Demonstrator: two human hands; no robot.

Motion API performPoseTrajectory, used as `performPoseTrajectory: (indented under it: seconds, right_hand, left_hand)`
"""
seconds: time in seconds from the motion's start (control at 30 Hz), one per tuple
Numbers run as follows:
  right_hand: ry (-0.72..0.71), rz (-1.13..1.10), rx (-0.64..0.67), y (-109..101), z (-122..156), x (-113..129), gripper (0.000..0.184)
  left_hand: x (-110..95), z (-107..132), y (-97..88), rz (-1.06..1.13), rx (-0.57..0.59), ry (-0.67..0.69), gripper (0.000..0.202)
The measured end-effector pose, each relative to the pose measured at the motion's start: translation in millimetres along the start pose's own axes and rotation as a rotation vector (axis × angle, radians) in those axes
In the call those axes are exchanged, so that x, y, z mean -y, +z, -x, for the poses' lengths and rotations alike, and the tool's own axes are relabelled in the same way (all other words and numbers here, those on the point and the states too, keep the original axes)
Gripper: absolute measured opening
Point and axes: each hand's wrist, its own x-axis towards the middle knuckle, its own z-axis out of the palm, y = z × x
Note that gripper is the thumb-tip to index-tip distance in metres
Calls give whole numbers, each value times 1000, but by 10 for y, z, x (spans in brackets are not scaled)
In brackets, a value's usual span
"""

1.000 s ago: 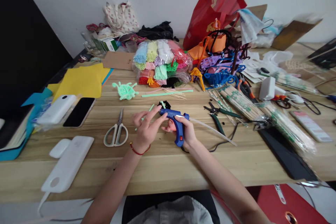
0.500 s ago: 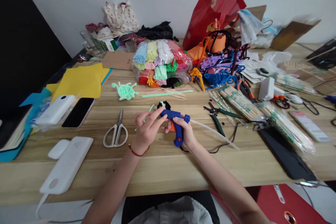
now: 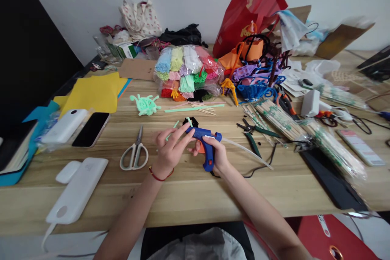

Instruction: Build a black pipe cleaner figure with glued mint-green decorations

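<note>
A blue glue gun is held over the counter, the right hand's fingers wrapped round its handle. A pale stick juts from its back, so loading looks done. The left hand is at the nozzle end; I can't tell whether its fingers pinch anything. Beyond, a green bundle sits shaped; a green strip lies loose, apparently still unused.

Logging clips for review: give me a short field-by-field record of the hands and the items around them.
Right hand: gripping blue glue gun by its handle
Left hand: fingertips at the gun's front; contact unclear
Glue stick: protruding from the gun's back
Left side: white-handled scissors
Right side: green-handled pliers
Farther back: mint-green fuzzy bundle
</note>
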Motion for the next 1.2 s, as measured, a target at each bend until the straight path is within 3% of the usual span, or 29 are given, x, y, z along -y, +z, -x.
performPoseTrajectory:
  seconds: [0.27, 0.4, 0.53, 0.67, 0.87, 0.97, 1.2]
  right_hand:
    - [-84, 64, -1, -19, -6, -58, 15]
    - [-115, 141, 15, -65, 0, -54, 14]
    - [-142, 214, 54, -103, 3, -26, 14]
    - [-122, 170, 70, -100, -7, -32, 15]
    - [-15, 21, 32, -31, -12, -39, 16]
    - [56, -32, 51, -19, -6, -18, 21]
    - [146, -84, 79, -75, -33, -11, 23]
  left_hand:
    - [29, 66, 10, 11, -21, 52, 20]
    - [14, 40, 42, 102, 9, -78, 4]
    - [23, -18, 56, 215, 39, -222, 10]
    - [34, -44, 39, 239, 28, -255, 9]
    - [10, -14, 8, 239, -59, -193, 5]
    - [5, 15, 10, 184, -82, -139, 13]
    - [68, 114, 24, 78, -33, -22, 29]
